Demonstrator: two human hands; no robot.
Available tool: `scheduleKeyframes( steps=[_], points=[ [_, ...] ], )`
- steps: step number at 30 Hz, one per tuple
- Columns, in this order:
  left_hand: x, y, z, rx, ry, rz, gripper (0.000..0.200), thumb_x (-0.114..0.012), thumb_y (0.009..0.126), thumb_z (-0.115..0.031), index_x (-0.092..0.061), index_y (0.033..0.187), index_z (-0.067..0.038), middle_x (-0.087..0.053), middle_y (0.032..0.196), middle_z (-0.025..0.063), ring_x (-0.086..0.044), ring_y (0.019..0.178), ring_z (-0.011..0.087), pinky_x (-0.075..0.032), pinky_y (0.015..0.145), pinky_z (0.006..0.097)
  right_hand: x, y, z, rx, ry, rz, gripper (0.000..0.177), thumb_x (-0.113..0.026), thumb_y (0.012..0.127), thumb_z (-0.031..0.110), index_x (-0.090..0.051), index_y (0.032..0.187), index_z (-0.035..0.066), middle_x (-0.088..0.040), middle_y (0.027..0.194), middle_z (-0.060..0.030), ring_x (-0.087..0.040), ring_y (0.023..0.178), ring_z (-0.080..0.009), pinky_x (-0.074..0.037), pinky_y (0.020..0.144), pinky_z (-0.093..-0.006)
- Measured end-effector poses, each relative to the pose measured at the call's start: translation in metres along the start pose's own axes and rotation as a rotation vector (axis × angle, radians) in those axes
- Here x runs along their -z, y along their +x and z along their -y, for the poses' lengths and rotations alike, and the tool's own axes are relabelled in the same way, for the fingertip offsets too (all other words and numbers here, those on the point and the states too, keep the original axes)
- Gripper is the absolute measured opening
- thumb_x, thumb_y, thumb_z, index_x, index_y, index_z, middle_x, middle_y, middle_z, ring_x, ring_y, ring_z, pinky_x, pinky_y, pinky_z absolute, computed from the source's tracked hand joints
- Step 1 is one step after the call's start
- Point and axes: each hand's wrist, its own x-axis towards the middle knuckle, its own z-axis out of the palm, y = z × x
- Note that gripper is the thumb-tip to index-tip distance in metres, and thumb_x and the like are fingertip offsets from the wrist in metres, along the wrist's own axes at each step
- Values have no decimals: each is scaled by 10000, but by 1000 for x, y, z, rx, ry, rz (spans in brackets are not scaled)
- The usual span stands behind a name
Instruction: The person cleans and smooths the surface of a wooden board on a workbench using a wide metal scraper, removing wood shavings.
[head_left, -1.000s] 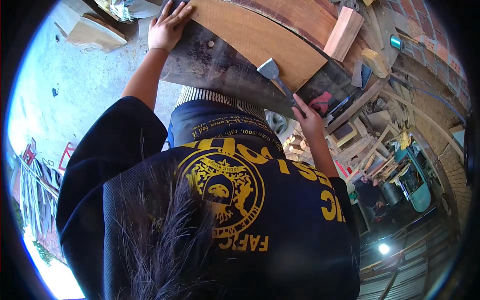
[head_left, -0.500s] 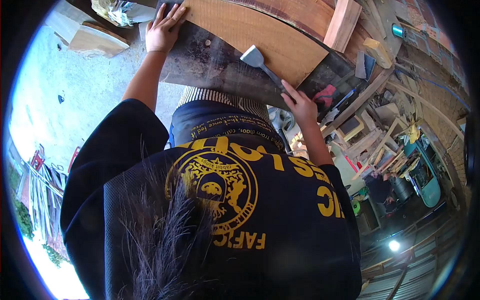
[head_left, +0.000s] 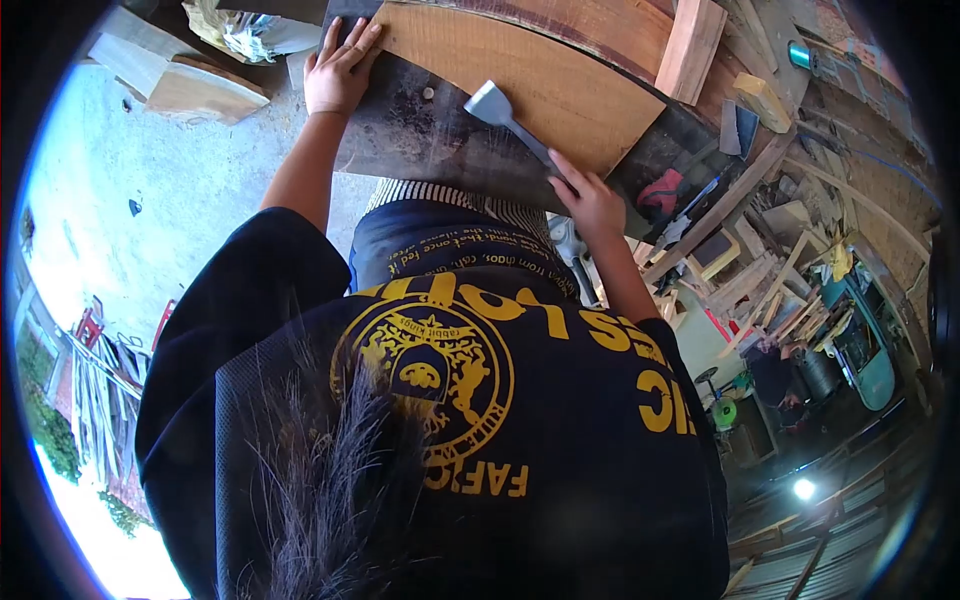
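Note:
A curved light-brown wooden board lies on a dark, stained work surface. At the board's left end my left hand rests flat, its fingers apart, over the dark surface and the board's edge. My right hand is wrapped round the handle of a scraper with a wide pale metal blade. The blade points up and left and lies at the near edge of the board. Some of the handle is hidden in my fingers.
Beyond the board are a reddish wooden piece and a squared wood block. To the right lie a small wood block, a pink cloth-like item and a heap of wood offcuts. Cut timber sits at the upper left.
The scraper and my right hand have shifted left along the board's near edge. My left hand stays at the board's left end. The whole view has moved slightly.

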Motion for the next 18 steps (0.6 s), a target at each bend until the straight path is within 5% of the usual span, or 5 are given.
scheduleKeyframes(
  steps=[5,8,14,17,18],
  points=[
    [-7,-1,2,23,-98,-65,382,-605,890,-365,-587,1267,-423,-614,1272,-95,-493,1287,180,-434,894,394,-4,-87,-75,-57,68,-42,494,-716,829,311,-566,1291,403,-642,761,-51,-670,676,-257,-531,569,-365],
    [-3,-1,0,32,-50,-15,376,-605,890,-368,-592,1263,-417,-607,1283,-93,-487,1294,177,-432,897,406,-9,-82,-66,-179,393,-9,474,-703,845,311,-569,1297,366,-692,1003,-110,-688,853,-295,-540,693,-385],
    [-6,-2,5,17,-78,-14,363,-603,896,-363,-596,1256,-411,-596,1299,-97,-467,1314,171,-421,911,416,54,53,64,-456,340,383,453,-644,901,297,-547,1340,240,-672,1098,-171,-651,1027,-322,-530,818,-367],
    [-10,-3,7,29,-124,-16,371,-603,901,-362,-585,1268,-415,-592,1304,-96,-454,1323,168,-409,934,425,15,5,28,-239,510,38,469,-640,902,296,-534,1352,222,-677,1094,-170,-664,1009,-310,-525,857,-365],
    [-9,-3,6,37,-146,-2,391,-611,900,-351,-573,1285,-408,-585,1314,-94,-446,1330,170,-400,961,452,-6,-19,3,-120,605,-62,572,-670,875,326,-488,1385,140,-684,1114,-135,-665,1032,-256,-481,964,-369]
  ],
)
